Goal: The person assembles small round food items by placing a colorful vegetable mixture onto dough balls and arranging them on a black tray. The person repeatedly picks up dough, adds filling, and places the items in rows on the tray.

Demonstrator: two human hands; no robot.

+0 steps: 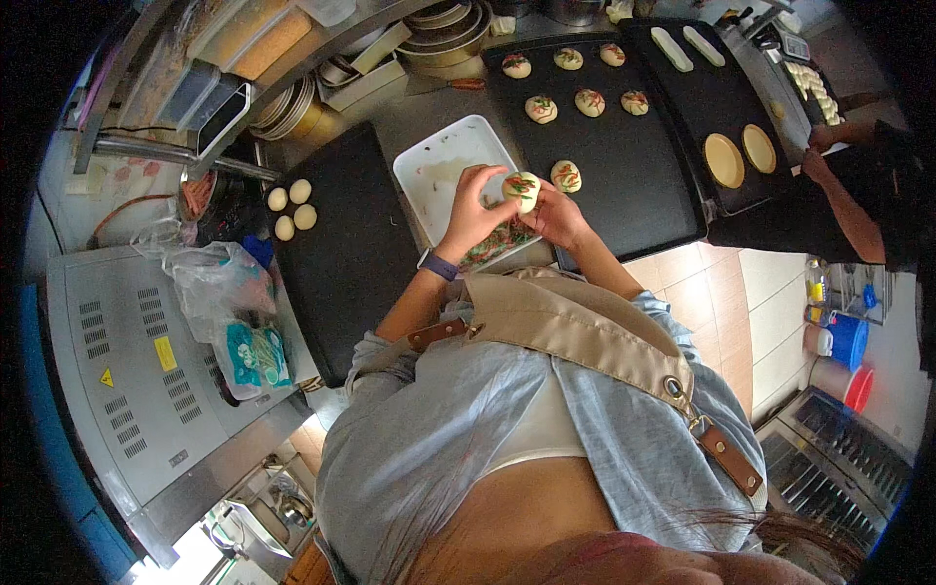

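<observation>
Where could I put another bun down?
The left black tray is bare right of its four dough balls. The middle black tray has space right of its lone bun, below two rows of buns. It's crowded around the left hand and right hand, and along those rows.

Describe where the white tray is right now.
In the head view, the white tray, partly hidden by the left hand, lies above centre, between the left black sheet and the middle black sheet of topped dough balls.
</observation>
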